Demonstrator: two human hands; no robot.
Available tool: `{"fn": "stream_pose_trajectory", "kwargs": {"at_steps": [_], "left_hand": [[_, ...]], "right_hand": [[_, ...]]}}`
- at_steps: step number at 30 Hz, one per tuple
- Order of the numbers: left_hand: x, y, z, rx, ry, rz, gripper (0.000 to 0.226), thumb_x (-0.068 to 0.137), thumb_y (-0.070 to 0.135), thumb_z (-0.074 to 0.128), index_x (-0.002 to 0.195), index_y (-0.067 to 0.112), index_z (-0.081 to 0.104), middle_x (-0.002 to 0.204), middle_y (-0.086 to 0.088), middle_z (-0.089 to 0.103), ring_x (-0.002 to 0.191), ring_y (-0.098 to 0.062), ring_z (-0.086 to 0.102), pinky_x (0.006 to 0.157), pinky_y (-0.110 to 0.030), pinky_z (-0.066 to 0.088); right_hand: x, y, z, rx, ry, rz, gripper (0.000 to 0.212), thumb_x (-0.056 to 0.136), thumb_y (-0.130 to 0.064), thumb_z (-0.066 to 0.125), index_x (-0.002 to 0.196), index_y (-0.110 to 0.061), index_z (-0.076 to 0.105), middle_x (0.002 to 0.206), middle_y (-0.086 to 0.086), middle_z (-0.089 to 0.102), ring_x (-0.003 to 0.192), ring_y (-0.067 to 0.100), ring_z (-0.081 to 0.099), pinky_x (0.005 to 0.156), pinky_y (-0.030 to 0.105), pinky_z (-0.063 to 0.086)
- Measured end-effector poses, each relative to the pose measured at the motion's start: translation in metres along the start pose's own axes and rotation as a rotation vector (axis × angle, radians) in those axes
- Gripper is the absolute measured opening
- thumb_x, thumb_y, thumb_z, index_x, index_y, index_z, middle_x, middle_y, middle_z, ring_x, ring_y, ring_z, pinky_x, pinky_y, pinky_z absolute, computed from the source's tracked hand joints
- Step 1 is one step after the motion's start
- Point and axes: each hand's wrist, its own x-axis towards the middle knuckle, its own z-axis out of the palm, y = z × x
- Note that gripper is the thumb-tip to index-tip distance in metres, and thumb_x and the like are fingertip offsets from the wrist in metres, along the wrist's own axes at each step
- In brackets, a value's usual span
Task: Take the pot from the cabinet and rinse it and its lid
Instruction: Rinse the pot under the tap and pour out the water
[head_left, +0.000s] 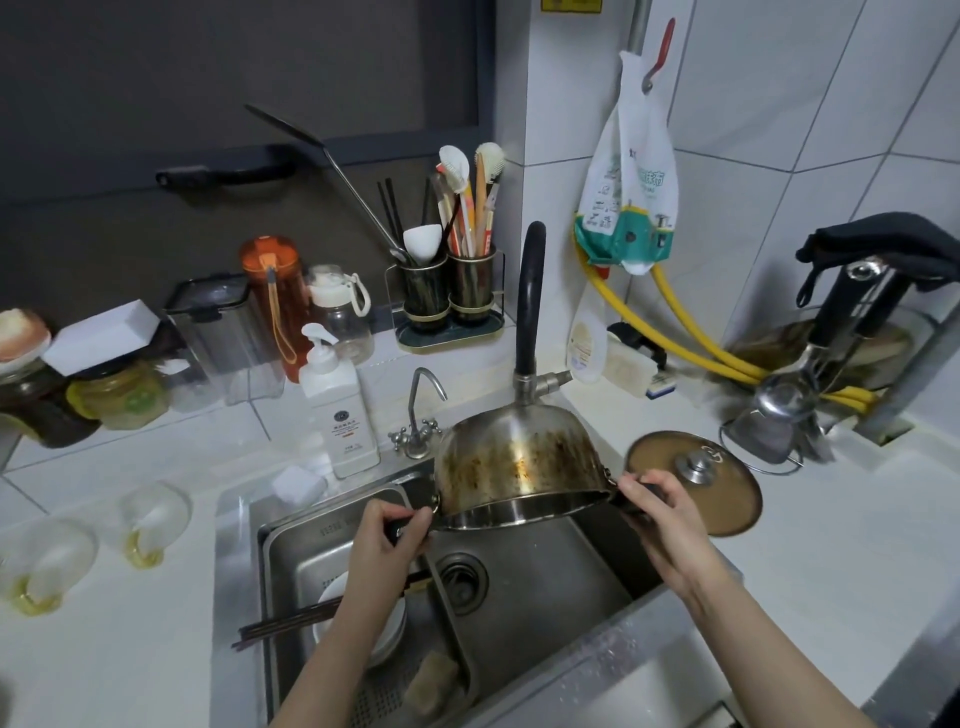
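Gripping one black side handle in my left hand (387, 530) and the other in my right hand (657, 506), fingers curled tight round each, I hold the steel pot (519, 462) tipped mouth-down over the sink (545, 587), its scorched base facing me. Its lid (696, 480) lies knob-up on the white counter (831, 561) just right of the pot, behind my right hand. Behind the pot rises the black faucet (531, 301)
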Motion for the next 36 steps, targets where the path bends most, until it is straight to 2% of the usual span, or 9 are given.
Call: {"fn": "stream_pose_trajectory", "kwargs": {"at_steps": [4, 8, 11, 15, 19, 22, 25, 30, 36], "left_hand": [[-0.003, -0.01, -0.005, 0.113, -0.068, -0.033, 0.02, 0.079, 0.014, 0.073, 0.086, 0.012, 0.055, 0.084, -0.013, 0.064, 0.076, -0.031, 0.065, 0.074, -0.046, 0.055], [-0.005, -0.021, -0.004, 0.176, -0.081, -0.051, 0.029, 0.075, 0.0, 0.074, 0.085, 0.017, 0.053, 0.083, -0.011, 0.062, 0.071, -0.023, 0.06, 0.061, -0.038, 0.05], [-0.001, -0.028, -0.003, 0.192, -0.121, -0.05, 0.032, 0.076, -0.011, 0.067, 0.085, 0.016, 0.051, 0.084, -0.012, 0.059, 0.076, -0.027, 0.057, 0.064, -0.042, 0.048], [0.012, -0.031, -0.001, 0.241, -0.15, -0.087, 0.03, 0.079, -0.004, 0.067, 0.088, 0.02, 0.053, 0.09, -0.012, 0.06, 0.084, -0.037, 0.064, 0.075, -0.054, 0.056], [0.027, -0.025, 0.008, 0.264, -0.187, -0.114, 0.03, 0.087, 0.0, 0.059, 0.09, 0.028, 0.05, 0.098, -0.008, 0.057, 0.09, -0.032, 0.066, 0.074, -0.05, 0.059], [0.036, -0.022, 0.01, 0.375, -0.217, -0.098, 0.021, 0.091, 0.007, 0.055, 0.1, 0.025, 0.048, 0.093, -0.002, 0.056, 0.079, -0.029, 0.067, 0.067, -0.048, 0.06], [0.04, -0.023, 0.01, 0.573, -0.253, -0.064, 0.021, 0.093, 0.02, 0.054, 0.112, 0.022, 0.046, 0.094, -0.004, 0.06, 0.073, -0.023, 0.064, 0.057, -0.035, 0.055], [0.044, -0.022, 0.014, 0.87, -0.308, -0.057, 0.034, 0.092, 0.039, 0.051, 0.123, 0.025, 0.046, 0.106, 0.001, 0.065, 0.095, -0.021, 0.064, 0.081, -0.034, 0.047], [0.046, -0.025, 0.035, 0.699, -0.259, -0.089, 0.04, 0.09, 0.032, 0.058, 0.127, 0.017, 0.05, 0.115, -0.008, 0.065, 0.104, -0.024, 0.06, 0.088, -0.036, 0.047]], "right_hand": [[-0.006, 0.012, -0.007, -0.002, 0.055, 0.059, 0.014, 0.077, -0.008, 0.068, 0.08, -0.013, 0.055, 0.081, 0.006, 0.061, 0.068, 0.013, 0.062, 0.077, 0.029, 0.051], [-0.009, 0.021, -0.015, -0.03, 0.075, 0.136, 0.035, 0.059, -0.023, 0.083, 0.08, -0.015, 0.057, 0.073, 0.001, 0.066, 0.068, 0.01, 0.066, 0.069, 0.025, 0.053], [-0.008, 0.025, -0.019, -0.062, 0.091, 0.177, 0.037, 0.057, -0.026, 0.084, 0.08, -0.014, 0.059, 0.08, 0.006, 0.066, 0.076, 0.017, 0.063, 0.073, 0.028, 0.052], [-0.003, 0.026, -0.021, -0.115, 0.139, 0.22, 0.039, 0.064, -0.025, 0.078, 0.096, -0.011, 0.061, 0.093, 0.011, 0.064, 0.086, 0.022, 0.06, 0.08, 0.035, 0.049], [0.007, 0.024, -0.023, -0.212, 0.149, 0.218, 0.04, 0.079, -0.001, 0.067, 0.115, -0.01, 0.055, 0.111, 0.011, 0.061, 0.102, 0.032, 0.06, 0.093, 0.049, 0.049], [0.014, 0.02, -0.023, -0.356, 0.152, 0.204, 0.041, 0.083, 0.0, 0.063, 0.118, -0.017, 0.053, 0.117, 0.004, 0.059, 0.109, 0.033, 0.057, 0.088, 0.051, 0.051], [0.018, 0.02, -0.025, -0.408, 0.162, 0.203, 0.04, 0.084, -0.003, 0.063, 0.119, -0.021, 0.054, 0.116, 0.004, 0.059, 0.104, 0.029, 0.057, 0.083, 0.05, 0.053], [0.018, 0.02, -0.034, -0.449, 0.215, 0.188, 0.035, 0.083, -0.006, 0.066, 0.113, -0.023, 0.058, 0.11, 0.005, 0.062, 0.097, 0.028, 0.06, 0.069, 0.041, 0.056], [0.018, 0.012, -0.048, -0.498, 0.264, 0.223, 0.038, 0.082, -0.011, 0.069, 0.118, -0.013, 0.056, 0.106, 0.007, 0.064, 0.087, 0.026, 0.063, 0.058, 0.035, 0.057]]}}
